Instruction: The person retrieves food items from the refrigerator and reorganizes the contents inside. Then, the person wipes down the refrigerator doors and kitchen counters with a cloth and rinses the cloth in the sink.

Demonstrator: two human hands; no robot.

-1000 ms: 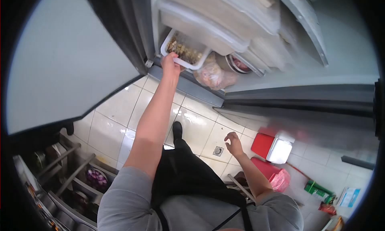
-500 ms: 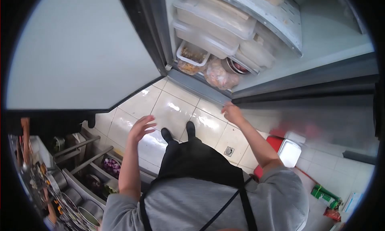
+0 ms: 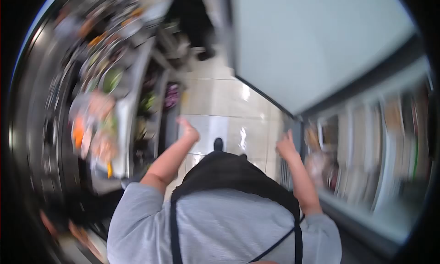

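Note:
My left hand (image 3: 188, 130) is raised over the tiled floor, beside the drawers at the left, with its fingers apart and nothing in it. On the right, my right hand (image 3: 286, 146) hangs near the sill of the open fridge (image 3: 297, 126), its fingers spread and holding nothing. Inside the fridge, blurred by motion, stand pale containers (image 3: 360, 138) and a bagged item (image 3: 317, 167). The fridge door (image 3: 316, 39) stands open at the upper right.
A counter at the left bears bowls (image 3: 112, 78) and a clear bag of food (image 3: 98, 126). Below it, a drawer holds purple pieces (image 3: 172, 95). Another person in dark clothes (image 3: 192, 21) stands at the top. Another person's arm (image 3: 82, 239) shows at the lower left.
My left hand has let go of the white food container and moved away from the fridge. The view has turned left, bringing the counter nearer and the fridge to the right.

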